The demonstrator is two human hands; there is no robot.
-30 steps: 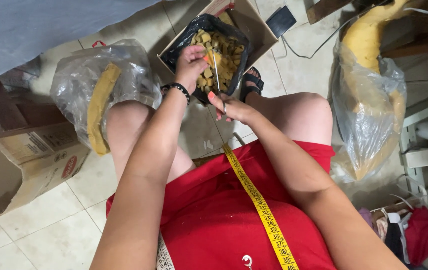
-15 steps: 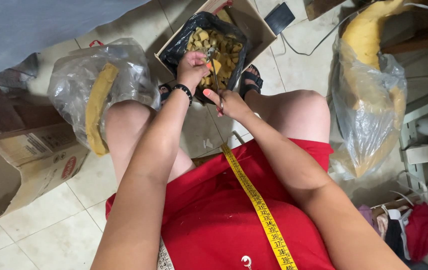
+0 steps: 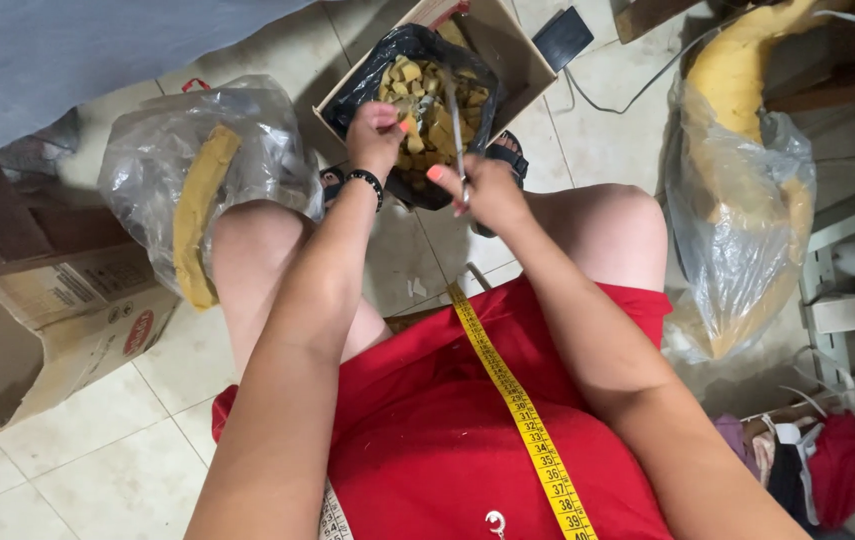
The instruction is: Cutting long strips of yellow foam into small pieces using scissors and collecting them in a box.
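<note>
Foam piece (image 3: 413,136): small yellow bit pinched in the left hand (image 3: 375,132) fingertips, over the black bag (image 3: 417,60) of yellow scraps in a cardboard box (image 3: 507,50).
Scissors (image 3: 455,130): gripped in the right hand (image 3: 487,190), fingers closed round the handles, blades pointing into the bag.
Change: both hands have risen slightly toward the bag since a second ago; cutting appears ongoing.
Lap: yellow measuring tape (image 3: 517,410) on red cloth (image 3: 427,420).
Sides: clear bags (image 3: 157,160) holding long foam strips.

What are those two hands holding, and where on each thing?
The right hand holds scissors by the handles. The left hand pinches a small yellow foam piece at its end.
</note>
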